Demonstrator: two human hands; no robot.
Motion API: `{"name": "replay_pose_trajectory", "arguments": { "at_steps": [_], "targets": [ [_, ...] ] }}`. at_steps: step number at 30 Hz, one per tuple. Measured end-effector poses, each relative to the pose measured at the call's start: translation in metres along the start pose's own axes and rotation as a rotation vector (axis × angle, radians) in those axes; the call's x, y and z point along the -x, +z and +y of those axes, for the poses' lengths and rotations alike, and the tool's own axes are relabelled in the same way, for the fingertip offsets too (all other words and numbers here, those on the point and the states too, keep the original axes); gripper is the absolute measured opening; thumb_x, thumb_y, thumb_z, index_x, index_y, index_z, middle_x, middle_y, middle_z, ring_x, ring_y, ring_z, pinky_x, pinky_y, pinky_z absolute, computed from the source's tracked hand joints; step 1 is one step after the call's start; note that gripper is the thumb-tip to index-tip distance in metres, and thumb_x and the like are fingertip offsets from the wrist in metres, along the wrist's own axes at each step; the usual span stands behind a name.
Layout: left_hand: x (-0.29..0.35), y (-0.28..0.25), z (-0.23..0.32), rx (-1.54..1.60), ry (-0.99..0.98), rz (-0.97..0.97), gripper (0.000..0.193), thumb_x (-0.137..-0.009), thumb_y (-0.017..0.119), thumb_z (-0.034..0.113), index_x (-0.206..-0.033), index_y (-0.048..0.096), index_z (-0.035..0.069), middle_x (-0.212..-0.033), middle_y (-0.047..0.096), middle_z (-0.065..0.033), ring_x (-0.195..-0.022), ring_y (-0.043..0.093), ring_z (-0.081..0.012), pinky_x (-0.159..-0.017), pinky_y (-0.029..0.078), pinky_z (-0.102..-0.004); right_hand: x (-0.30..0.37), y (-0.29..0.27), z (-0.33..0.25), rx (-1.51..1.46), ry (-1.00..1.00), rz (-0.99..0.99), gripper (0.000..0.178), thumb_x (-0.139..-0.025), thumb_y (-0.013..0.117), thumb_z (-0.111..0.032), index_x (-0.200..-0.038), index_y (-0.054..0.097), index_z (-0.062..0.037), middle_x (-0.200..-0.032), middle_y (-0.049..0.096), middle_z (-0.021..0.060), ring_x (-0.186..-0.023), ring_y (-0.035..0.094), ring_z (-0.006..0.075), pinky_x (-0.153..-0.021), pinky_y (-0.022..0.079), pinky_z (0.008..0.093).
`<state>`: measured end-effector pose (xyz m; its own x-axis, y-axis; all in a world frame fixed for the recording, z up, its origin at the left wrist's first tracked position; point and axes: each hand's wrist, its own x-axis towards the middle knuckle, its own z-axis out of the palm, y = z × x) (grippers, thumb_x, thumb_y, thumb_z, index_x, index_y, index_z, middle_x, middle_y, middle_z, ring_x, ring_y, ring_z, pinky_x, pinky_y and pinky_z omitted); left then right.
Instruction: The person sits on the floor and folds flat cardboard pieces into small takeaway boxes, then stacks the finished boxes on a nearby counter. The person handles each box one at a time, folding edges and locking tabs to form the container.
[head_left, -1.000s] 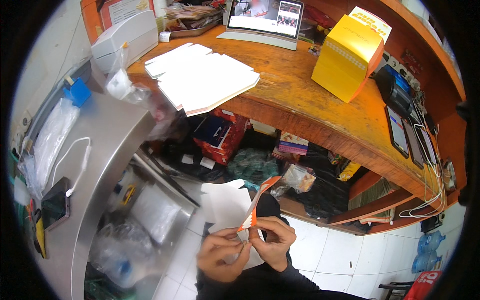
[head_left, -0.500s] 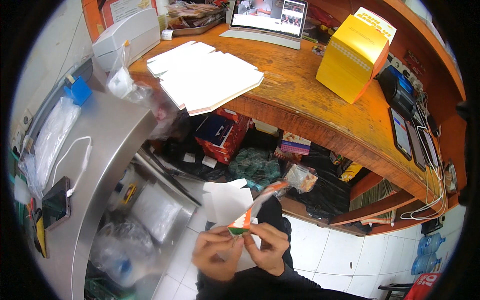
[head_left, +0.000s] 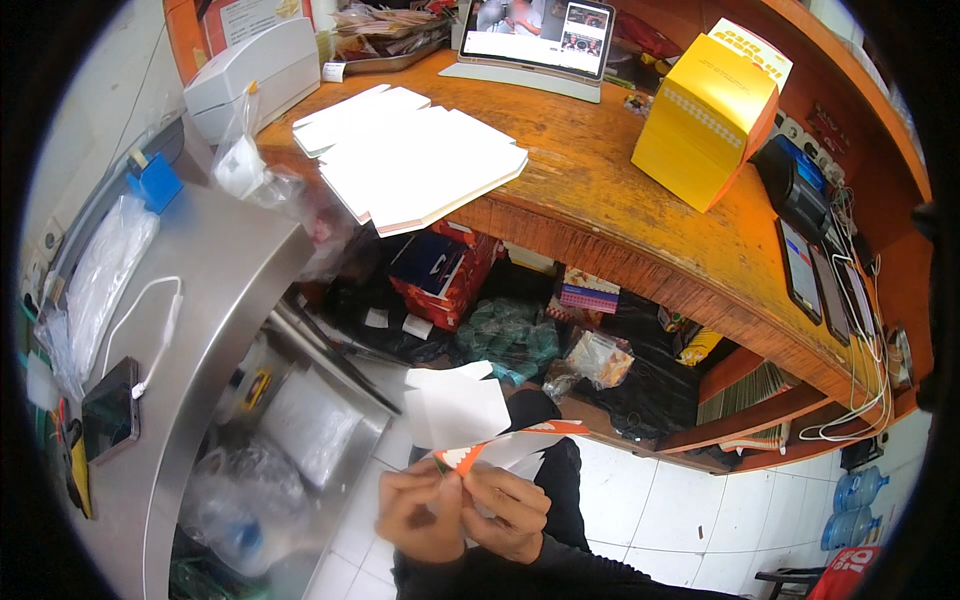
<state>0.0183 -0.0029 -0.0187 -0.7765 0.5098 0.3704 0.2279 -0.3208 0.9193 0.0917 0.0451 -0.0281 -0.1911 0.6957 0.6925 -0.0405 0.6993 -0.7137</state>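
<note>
Over my lap, both hands pinch a partly folded cardboard carton (head_left: 460,412), white inside with orange and green printing outside. My left hand (head_left: 422,512) is closed on its near left edge, thumb and fingers together by the green corner. Right beside it, my right hand (head_left: 508,512) grips the near edge with bent fingers, the two thumbs almost touching. A narrow orange-edged flap slants off to the right above my right hand. One large white panel stands up on the far side. The fold between my fingertips is partly hidden.
White flat carton blanks (head_left: 430,165) lie stacked on the wooden desk (head_left: 570,190), near a tablet (head_left: 535,40) and a tall yellow stack of printed cartons (head_left: 700,120). A steel counter (head_left: 225,240) holding a phone (head_left: 112,408) stands at left. Plastic-wrapped goods fill the space beneath the desk.
Both hands have shifted a little left and come closer together. The carton has turned, so its orange flap now lies flatter toward the right instead of pointing up and away.
</note>
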Motion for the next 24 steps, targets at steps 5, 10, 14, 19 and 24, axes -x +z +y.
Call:
{"name": "replay_pose_trajectory", "arguments": {
  "at_steps": [5,10,14,19,24],
  "targets": [
    [-0.006,0.007,0.006,-0.299,0.226,-0.164,0.017,-0.088,0.066,0.011,-0.099,0.071,-0.001,-0.091,0.059,-0.0131,-0.094,0.063,-0.0286,-0.083,0.05,-0.0357,0.001,0.0,0.005,0.017,0.09,0.005,0.039,-0.072,0.071,0.006,-0.112,0.068,0.0025,-0.097,0.068,0.0164,-0.084,0.07,0.0279,-0.073,0.056,0.0305],
    [-0.015,0.003,0.015,-0.338,0.173,-0.292,0.018,-0.082,0.067,0.0,-0.1,0.07,-0.001,-0.111,0.058,-0.0172,-0.104,0.063,-0.0316,-0.076,0.055,-0.0359,0.001,-0.001,0.008,-0.156,0.178,-0.004,0.039,-0.078,0.061,0.008,-0.117,0.066,0.0034,-0.12,0.06,0.021,-0.096,0.066,0.0245,-0.083,0.053,0.03],
    [-0.027,0.004,0.011,0.168,-0.208,-0.101,0.037,-0.071,0.07,-0.016,-0.104,0.062,-0.002,-0.108,0.059,-0.0154,-0.1,0.064,-0.0275,-0.075,0.06,-0.0326,-0.002,-0.007,-0.002,-0.243,0.256,-0.147,0.046,-0.075,0.058,0.011,-0.12,0.062,0.0047,-0.123,0.058,0.0217,-0.106,0.062,0.0239,-0.091,0.048,0.0316],
    [-0.03,-0.011,0.004,0.182,-0.423,-0.3,0.036,-0.073,0.065,-0.017,-0.107,0.058,-0.005,-0.104,0.06,-0.0172,-0.097,0.064,-0.0258,-0.062,0.061,-0.0281,-0.013,-0.021,-0.009,-0.371,0.342,-0.341,0.046,-0.079,0.058,0.007,-0.125,0.058,0.0025,-0.126,0.057,0.022,-0.106,0.063,0.0263,-0.091,0.05,0.0338],
    [-0.027,-0.021,-0.01,-0.023,-0.058,-0.266,0.013,-0.086,0.064,-0.001,-0.093,0.055,-0.005,-0.096,0.058,-0.0156,-0.078,0.063,-0.0191,-0.055,0.06,-0.028,-0.021,-0.031,-0.009,-0.101,0.211,-0.319,0.044,-0.075,0.067,0.002,-0.119,0.06,0.0004,-0.122,0.056,0.0206,-0.105,0.059,0.0311,-0.089,0.048,0.0356]
  ]
}}
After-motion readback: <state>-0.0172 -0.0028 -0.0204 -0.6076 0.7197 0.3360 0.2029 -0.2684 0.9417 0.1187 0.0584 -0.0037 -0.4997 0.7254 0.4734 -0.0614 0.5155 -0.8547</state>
